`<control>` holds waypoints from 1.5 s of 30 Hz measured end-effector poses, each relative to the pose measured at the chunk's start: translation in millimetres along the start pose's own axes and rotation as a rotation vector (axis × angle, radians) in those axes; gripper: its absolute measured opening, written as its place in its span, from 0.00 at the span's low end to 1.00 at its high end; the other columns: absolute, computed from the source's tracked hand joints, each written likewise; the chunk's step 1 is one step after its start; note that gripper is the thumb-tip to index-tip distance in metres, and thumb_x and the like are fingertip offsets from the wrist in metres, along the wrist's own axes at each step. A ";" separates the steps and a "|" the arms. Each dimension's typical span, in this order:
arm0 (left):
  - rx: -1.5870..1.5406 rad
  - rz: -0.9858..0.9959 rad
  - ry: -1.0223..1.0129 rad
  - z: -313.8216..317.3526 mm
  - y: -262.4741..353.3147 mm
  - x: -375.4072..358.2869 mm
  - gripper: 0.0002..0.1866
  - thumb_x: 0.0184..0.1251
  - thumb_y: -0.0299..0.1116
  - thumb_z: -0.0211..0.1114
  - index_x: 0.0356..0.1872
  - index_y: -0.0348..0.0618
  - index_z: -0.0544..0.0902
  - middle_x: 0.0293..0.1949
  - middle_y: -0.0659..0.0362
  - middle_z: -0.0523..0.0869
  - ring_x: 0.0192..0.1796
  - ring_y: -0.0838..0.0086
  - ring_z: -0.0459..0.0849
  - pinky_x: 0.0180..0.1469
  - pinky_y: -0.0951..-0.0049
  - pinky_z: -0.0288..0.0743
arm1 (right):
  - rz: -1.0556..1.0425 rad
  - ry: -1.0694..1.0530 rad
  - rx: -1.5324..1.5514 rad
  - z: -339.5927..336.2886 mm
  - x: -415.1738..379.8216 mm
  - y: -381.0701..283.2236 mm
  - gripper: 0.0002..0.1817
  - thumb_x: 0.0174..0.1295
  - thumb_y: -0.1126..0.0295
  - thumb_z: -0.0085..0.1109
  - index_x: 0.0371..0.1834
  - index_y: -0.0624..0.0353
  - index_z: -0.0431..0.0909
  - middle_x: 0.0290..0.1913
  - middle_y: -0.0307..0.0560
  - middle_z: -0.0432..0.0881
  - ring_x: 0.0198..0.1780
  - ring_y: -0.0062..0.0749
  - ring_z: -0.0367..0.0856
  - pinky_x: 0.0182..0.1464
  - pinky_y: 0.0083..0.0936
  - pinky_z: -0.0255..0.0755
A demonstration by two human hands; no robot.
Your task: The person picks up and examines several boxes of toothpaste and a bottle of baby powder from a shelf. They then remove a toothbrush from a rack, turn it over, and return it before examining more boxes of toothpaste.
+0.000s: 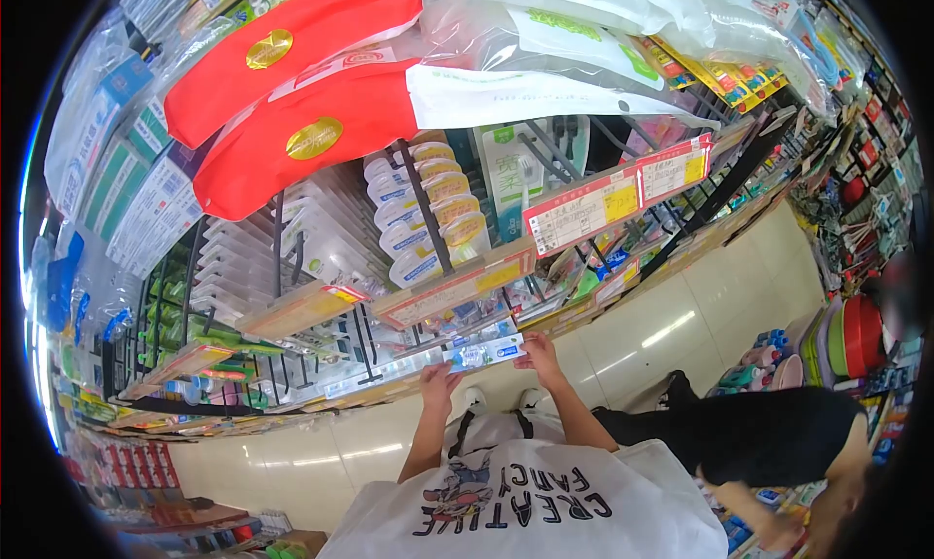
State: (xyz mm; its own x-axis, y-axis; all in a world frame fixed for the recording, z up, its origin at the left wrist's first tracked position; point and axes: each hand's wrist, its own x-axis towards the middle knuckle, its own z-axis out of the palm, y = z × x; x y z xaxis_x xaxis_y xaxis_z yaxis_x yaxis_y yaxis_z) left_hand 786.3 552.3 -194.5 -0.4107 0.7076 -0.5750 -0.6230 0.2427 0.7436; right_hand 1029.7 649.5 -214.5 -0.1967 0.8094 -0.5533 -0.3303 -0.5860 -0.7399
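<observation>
A long blue-and-white carton (484,353), which looks like a toothpaste box, is held level in front of my body. My left hand (441,381) grips its left end with the fingers closed on it. At the opposite end, my right hand (539,356) pinches the box between thumb and fingers. Just beyond the box runs the lower shelf edge, with packaged goods on hooks behind it. The small print on the box is too blurred to read.
Hanging packs, including red-topped bags (302,136), jut out overhead. Price labels (589,214) line the shelf front, above metal hooks (428,209). To my right a person in black clothing (769,432) is close by, near stacked coloured basins (856,335). Tiled floor (671,330) lies below.
</observation>
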 end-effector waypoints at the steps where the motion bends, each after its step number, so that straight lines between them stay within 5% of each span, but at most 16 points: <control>1: 0.001 -0.001 0.001 -1.9 5.0 -4.1 0.10 0.67 0.26 0.66 0.43 0.47 0.74 0.44 0.56 0.83 0.39 0.63 0.88 0.44 0.59 0.87 | 0.001 0.001 0.001 -1.6 -8.0 -9.5 0.12 0.65 0.71 0.60 0.49 0.63 0.75 0.40 0.48 0.82 0.30 0.34 0.86 0.35 0.32 0.86; 6: 0.010 -0.017 -0.161 6.8 31.0 -36.6 0.13 0.71 0.35 0.65 0.52 0.46 0.75 0.48 0.55 0.84 0.43 0.62 0.88 0.46 0.56 0.86 | 0.097 -0.313 0.021 -13.7 -24.4 -33.0 0.23 0.67 0.68 0.58 0.64 0.65 0.70 0.43 0.46 0.82 0.31 0.32 0.85 0.35 0.32 0.85; 15: 0.114 0.037 -0.357 -4.2 28.5 -28.6 0.19 0.79 0.43 0.56 0.61 0.43 0.74 0.57 0.58 0.82 0.57 0.66 0.83 0.50 0.54 0.85 | 0.023 -0.556 -0.047 -24.3 -37.3 -49.2 0.23 0.72 0.64 0.59 0.66 0.61 0.70 0.44 0.42 0.82 0.40 0.29 0.84 0.43 0.33 0.84; 18: 0.219 0.079 -0.434 9.7 42.0 -41.4 0.23 0.78 0.42 0.57 0.64 0.38 0.71 0.56 0.53 0.83 0.50 0.61 0.87 0.51 0.55 0.85 | -0.031 -0.533 -0.107 -32.4 -34.0 -48.5 0.21 0.71 0.66 0.60 0.65 0.60 0.73 0.46 0.42 0.83 0.40 0.29 0.84 0.43 0.31 0.83; 24: 0.260 0.162 -0.499 20.1 36.6 -42.1 0.14 0.73 0.27 0.62 0.56 0.37 0.76 0.46 0.55 0.85 0.46 0.70 0.86 0.50 0.63 0.86 | -0.042 -0.542 0.001 -46.1 -36.8 -57.5 0.27 0.67 0.65 0.63 0.66 0.68 0.72 0.53 0.48 0.84 0.47 0.34 0.85 0.47 0.32 0.83; 26: 0.292 0.221 -0.470 19.4 25.9 -32.4 0.08 0.70 0.24 0.65 0.45 0.37 0.77 0.37 0.60 0.83 0.41 0.76 0.84 0.49 0.64 0.86 | -0.103 -0.526 0.047 -50.6 -39.0 -63.5 0.24 0.68 0.67 0.62 0.64 0.69 0.74 0.54 0.48 0.84 0.47 0.30 0.85 0.46 0.29 0.83; 29: 0.412 0.310 -0.403 22.4 14.1 -22.8 0.06 0.69 0.25 0.66 0.37 0.38 0.76 0.30 0.65 0.77 0.37 0.81 0.80 0.46 0.67 0.86 | -0.098 -0.473 0.066 -48.2 -46.9 -76.1 0.22 0.69 0.67 0.60 0.62 0.69 0.75 0.52 0.50 0.84 0.46 0.33 0.85 0.47 0.32 0.85; 38: 0.263 0.378 -0.389 76.1 27.1 -64.8 0.09 0.72 0.27 0.66 0.34 0.39 0.73 0.28 0.66 0.73 0.33 0.82 0.78 0.39 0.73 0.83 | -0.133 -0.443 0.013 -54.3 -45.3 -78.6 0.20 0.69 0.64 0.56 0.56 0.70 0.76 0.51 0.55 0.84 0.46 0.40 0.87 0.42 0.39 0.86; 42: 0.405 0.404 -0.302 56.0 6.5 -64.3 0.07 0.72 0.28 0.66 0.38 0.37 0.76 0.31 0.64 0.79 0.37 0.82 0.79 0.43 0.73 0.82 | -0.097 -0.438 0.026 -63.0 -48.3 -67.5 0.20 0.68 0.65 0.57 0.57 0.69 0.75 0.52 0.55 0.84 0.47 0.42 0.86 0.44 0.39 0.85; 43: 0.366 0.387 -0.324 59.6 14.8 -78.5 0.10 0.73 0.28 0.64 0.49 0.35 0.79 0.41 0.59 0.85 0.42 0.78 0.83 0.47 0.71 0.83 | -0.096 -0.482 0.042 -62.8 -45.3 -65.3 0.21 0.67 0.66 0.57 0.58 0.69 0.74 0.52 0.55 0.84 0.49 0.42 0.86 0.46 0.39 0.85; 45: 0.259 0.334 -0.308 59.7 18.3 -95.0 0.13 0.74 0.28 0.63 0.55 0.35 0.77 0.47 0.57 0.85 0.46 0.76 0.84 0.49 0.70 0.83 | -0.109 -0.512 0.047 -61.1 -46.7 -58.8 0.22 0.66 0.68 0.58 0.60 0.69 0.72 0.53 0.54 0.83 0.50 0.42 0.85 0.47 0.39 0.84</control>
State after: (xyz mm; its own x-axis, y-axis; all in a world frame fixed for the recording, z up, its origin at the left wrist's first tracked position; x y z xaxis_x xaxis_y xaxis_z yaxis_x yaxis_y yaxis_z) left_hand 853.7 529.1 -105.9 -0.3199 0.9273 -0.1943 -0.2901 0.0993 0.9518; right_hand 1114.6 643.9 -168.5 -0.5807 0.7872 -0.2077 -0.4130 -0.5047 -0.7581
